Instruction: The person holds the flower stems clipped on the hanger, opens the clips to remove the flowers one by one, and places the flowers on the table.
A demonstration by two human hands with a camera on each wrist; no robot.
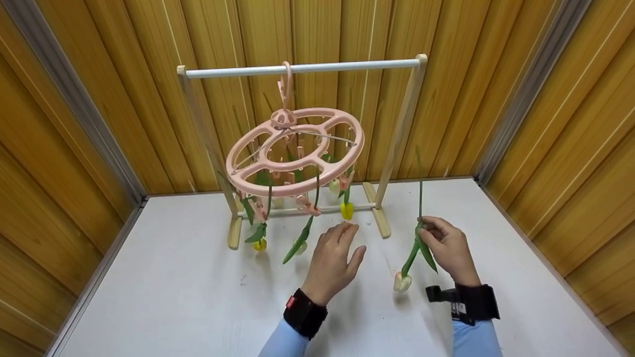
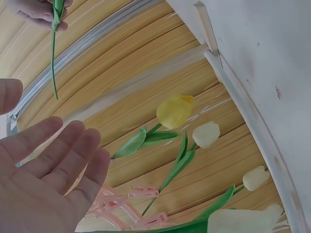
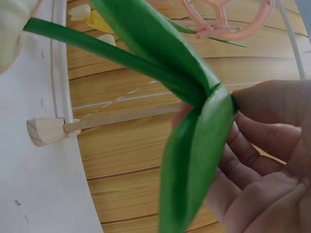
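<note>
My right hand pinches an artificial white tulip by its stem, bloom hanging down and stem end pointing up. In the right wrist view its green leaves spread beside the thumb and fingers. The left hand holds nothing, its fingers extended below the pink round clip hanger. Close above those fingertips a yellow tulip hangs head down from a clip. Another yellow tulip and a white tulip hang at the front of the hanger. In the left wrist view, several tulips show past the open palm.
The hanger hooks over the white bar of a wooden-legged rack, and it tilts. The rack's right foot stands on the white table between the hanger and my right hand. Wood-patterned walls enclose the back and sides.
</note>
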